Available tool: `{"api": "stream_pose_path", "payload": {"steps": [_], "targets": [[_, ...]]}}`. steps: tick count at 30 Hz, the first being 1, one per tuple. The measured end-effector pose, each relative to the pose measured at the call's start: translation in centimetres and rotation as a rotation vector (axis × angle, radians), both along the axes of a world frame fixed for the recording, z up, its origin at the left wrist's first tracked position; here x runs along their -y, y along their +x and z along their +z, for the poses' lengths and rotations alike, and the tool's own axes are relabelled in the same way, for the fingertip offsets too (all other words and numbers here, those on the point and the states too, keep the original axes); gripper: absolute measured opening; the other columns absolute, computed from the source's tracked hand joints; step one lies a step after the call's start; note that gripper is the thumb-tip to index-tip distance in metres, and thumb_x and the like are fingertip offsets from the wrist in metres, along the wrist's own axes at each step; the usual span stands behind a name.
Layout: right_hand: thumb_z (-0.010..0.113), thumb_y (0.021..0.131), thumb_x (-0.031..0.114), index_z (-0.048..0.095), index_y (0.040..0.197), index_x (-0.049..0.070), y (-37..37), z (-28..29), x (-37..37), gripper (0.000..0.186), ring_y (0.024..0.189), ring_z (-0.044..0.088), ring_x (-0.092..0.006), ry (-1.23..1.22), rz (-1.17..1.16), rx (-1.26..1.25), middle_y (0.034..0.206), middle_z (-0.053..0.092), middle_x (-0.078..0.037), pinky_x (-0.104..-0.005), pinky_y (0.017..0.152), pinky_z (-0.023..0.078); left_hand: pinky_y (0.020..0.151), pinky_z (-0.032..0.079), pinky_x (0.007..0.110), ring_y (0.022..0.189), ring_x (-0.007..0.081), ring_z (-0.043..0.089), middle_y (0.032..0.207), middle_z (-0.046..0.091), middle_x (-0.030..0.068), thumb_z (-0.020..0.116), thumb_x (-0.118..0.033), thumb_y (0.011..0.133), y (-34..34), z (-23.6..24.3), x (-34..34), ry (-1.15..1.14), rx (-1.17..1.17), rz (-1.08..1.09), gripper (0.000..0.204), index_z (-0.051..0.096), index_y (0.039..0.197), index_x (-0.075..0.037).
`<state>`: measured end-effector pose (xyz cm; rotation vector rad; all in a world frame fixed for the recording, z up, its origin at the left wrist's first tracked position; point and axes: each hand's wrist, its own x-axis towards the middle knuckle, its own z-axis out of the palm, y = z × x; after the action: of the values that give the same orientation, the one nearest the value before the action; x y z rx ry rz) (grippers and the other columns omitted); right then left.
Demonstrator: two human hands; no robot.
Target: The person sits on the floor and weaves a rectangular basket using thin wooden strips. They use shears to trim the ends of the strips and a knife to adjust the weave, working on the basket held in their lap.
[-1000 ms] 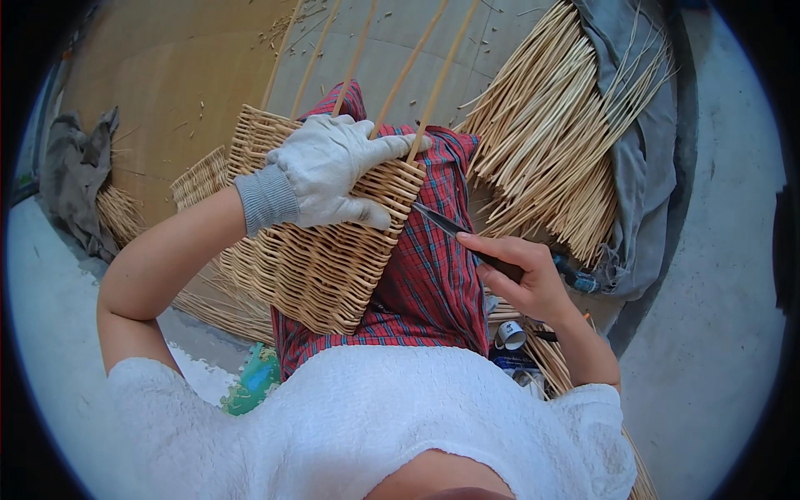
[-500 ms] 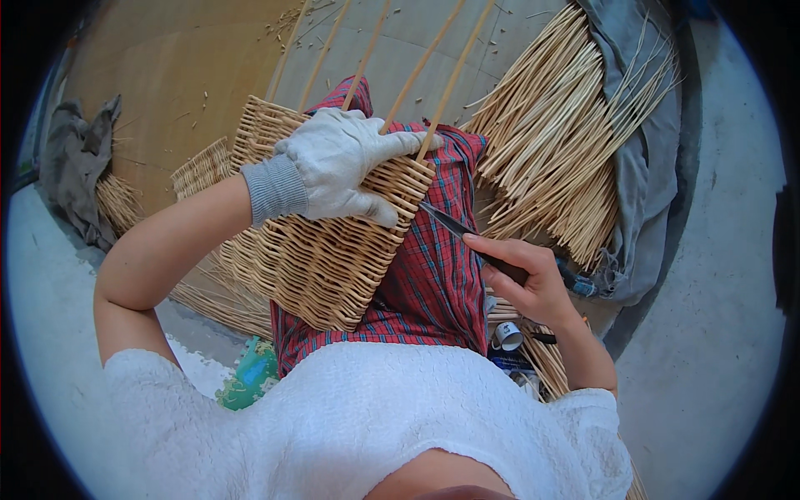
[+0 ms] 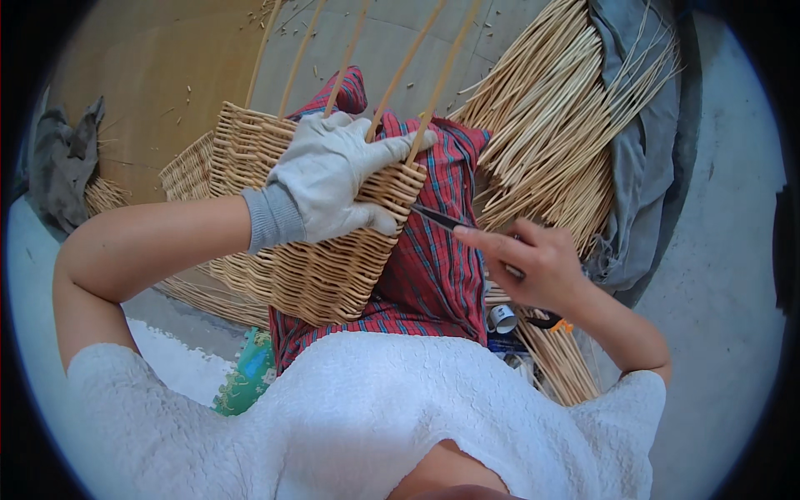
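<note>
The gloved left hand [image 3: 329, 175] lies spread over the panel [image 3: 321, 275], its thumb on the weave and its index finger reaching across the nearest of the stakes [image 3: 440, 79]; whether its other fingers grip the top edge cannot be told. The bare right hand [image 3: 537, 265] grasps the knife [image 3: 439, 218], index finger laid along it, with the tip at the panel's side edge, just past the left thumb (contact there is too small to judge).

The panel sits under the left hand, over the red cloth [image 3: 446, 262] on the lap. For good work here, the left palm should press firmly so the weave cannot rock, and the thumb is best drawn back from the blade's line. Short, shallow strokes, steered by that right index finger, would likely spare the neighbouring strands.
</note>
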<state>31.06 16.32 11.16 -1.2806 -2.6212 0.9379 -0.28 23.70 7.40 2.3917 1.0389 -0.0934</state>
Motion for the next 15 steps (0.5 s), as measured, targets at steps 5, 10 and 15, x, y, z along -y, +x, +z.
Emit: {"api": "stream_pose_path", "payload": {"steps": [5,10,15], "targets": [[0.075,0.084,0.006,0.073,0.137,0.023,0.7,-4.0,-0.1,0.055,0.058,0.062,-0.0184,-0.480,-0.189,-0.409,0.070,0.061,-0.006,-0.0312,0.054,0.051,0.106,0.034,0.048,0.110,0.0347,0.058,0.103,0.061,0.0136,0.083,-0.068,0.063,0.1,-0.1,-0.1,-0.089,0.015,0.067,0.119,0.035,0.166,-0.034],[0.076,0.084,0.006,0.074,0.137,0.022,0.6,-2.6,-3.0,0.055,0.058,0.060,-0.0174,-0.212,0.044,-0.154,0.069,0.060,-0.007,-0.0321,0.056,0.051,0.104,0.034,0.047,0.107,0.0316,0.058,0.103,0.062,0.0112,0.089,-0.061,0.059,0.1,-0.4,-0.5,-0.074,0.060,0.061,0.119,0.040,0.164,-0.035],[0.074,0.089,0.008,0.071,0.140,0.015,0.2,-3.7,-2.4,0.051,0.055,0.051,-0.0065,-0.937,-0.303,-0.416,0.082,0.074,-0.009,-0.0256,0.054,0.045,0.102,0.035,0.047,0.106,0.0313,0.057,0.104,0.061,0.0102,0.092,-0.055,0.061,0.2,-0.7,-0.1,-0.093,0.097,0.093,0.117,0.041,0.164,-0.036]]}}
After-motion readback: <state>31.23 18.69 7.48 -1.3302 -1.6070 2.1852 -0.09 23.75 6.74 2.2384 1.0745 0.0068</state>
